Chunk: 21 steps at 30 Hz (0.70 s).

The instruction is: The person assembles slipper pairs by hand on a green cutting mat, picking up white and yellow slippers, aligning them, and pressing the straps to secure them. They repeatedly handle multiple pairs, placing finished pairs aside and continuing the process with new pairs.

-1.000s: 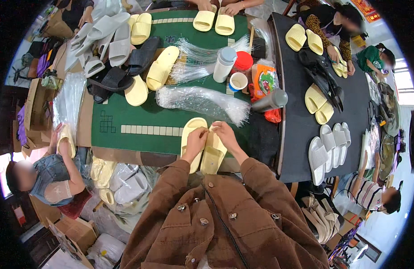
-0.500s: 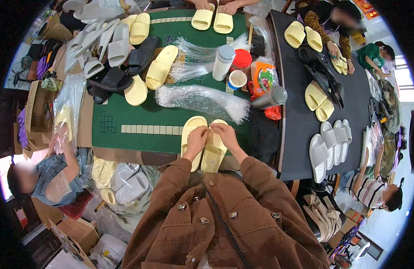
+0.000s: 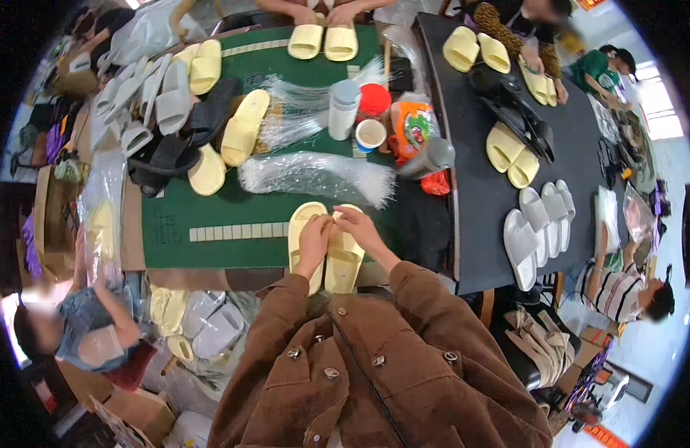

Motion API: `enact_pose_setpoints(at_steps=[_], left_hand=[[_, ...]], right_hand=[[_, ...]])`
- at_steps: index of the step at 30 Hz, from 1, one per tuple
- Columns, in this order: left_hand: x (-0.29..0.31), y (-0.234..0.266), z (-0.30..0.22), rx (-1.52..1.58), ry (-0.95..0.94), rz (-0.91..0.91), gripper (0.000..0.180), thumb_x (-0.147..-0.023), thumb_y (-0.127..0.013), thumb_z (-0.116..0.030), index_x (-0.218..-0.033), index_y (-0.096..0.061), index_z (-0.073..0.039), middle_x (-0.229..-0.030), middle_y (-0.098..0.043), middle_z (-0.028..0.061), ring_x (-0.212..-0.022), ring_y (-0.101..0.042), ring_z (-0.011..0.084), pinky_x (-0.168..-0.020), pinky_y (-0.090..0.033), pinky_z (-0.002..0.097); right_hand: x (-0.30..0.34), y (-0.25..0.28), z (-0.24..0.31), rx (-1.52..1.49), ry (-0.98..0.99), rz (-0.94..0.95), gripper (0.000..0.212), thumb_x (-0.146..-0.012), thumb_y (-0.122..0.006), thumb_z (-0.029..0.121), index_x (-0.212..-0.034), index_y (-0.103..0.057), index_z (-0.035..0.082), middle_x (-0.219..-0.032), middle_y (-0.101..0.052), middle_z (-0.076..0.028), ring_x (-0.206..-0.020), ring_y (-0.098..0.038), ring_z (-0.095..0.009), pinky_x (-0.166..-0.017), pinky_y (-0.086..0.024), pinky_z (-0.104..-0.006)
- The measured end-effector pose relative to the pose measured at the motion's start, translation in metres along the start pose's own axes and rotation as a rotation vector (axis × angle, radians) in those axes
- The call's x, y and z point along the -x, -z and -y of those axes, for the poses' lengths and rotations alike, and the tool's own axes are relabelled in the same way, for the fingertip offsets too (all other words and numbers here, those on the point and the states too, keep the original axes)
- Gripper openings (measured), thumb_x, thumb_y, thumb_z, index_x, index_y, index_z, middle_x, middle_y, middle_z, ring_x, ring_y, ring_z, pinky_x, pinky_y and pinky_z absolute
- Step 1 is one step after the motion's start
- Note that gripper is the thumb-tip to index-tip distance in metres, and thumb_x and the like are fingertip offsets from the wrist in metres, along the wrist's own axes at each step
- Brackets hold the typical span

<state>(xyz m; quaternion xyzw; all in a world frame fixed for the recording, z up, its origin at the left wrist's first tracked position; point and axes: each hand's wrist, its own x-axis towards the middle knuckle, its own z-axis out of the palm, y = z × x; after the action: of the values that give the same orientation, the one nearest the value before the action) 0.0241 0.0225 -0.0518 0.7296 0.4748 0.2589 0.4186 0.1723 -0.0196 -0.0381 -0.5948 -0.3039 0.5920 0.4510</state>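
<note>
A pair of pale yellow slide slippers lies side by side at the table's near edge, toes away from me. My left hand rests over the strap of the left slipper, its fingers pinched toward the gap between the two. Over the strap of the right slipper, my right hand is closed too, thumb and fingertips meeting the left hand's fingertips at the inner edges. Whatever thin thing they may grip is too small to make out. Just beyond lies a clear bundle of thin plastic strands.
Grey and black slippers pile up at the left. A grey-lidded bottle, a paper cup, a red lid and a tilted grey bottle stand beyond. The dark table at right bears more slippers. Co-workers sit around.
The whole view has shifted slightly. Both my hands remain at the slippers, the right fingers now reaching over closer to the left ones. At the left, a co-worker's arms have moved by a plastic-bagged slipper.
</note>
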Motion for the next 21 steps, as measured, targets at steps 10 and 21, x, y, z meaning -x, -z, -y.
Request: enact_pose_setpoints(at_steps=[10,21], left_hand=[[0.003,-0.005,-0.004,0.090,0.013,0.090,0.041,-0.085,-0.053,0.001,-0.126,-0.046,-0.005,-0.123,-0.044,0.0171,-0.089,-0.057,0.0282,-0.075,-0.048,0.0347],[0.037,-0.009,-0.031,-0.314,-0.321,0.267,0.062,-0.080,-0.060,-0.009,-0.137,-0.037,-0.006,-0.142,-0.029,0.0207,-0.127,-0.033,0.0391,-0.103,-0.031,0.0449]], right_hand=[[0.004,-0.002,-0.005,0.025,0.158,-0.392,0.019,-0.091,-0.054,0.015,-0.102,-0.069,0.011,-0.113,-0.058,-0.007,-0.108,-0.055,-0.022,-0.089,-0.048,-0.0337],[0.129,0.149,0.013,-0.465,0.178,-0.846,0.021,-0.097,-0.047,0.028,-0.098,-0.056,0.009,-0.068,-0.050,0.000,-0.060,-0.050,-0.009,-0.055,-0.043,-0.0216]])
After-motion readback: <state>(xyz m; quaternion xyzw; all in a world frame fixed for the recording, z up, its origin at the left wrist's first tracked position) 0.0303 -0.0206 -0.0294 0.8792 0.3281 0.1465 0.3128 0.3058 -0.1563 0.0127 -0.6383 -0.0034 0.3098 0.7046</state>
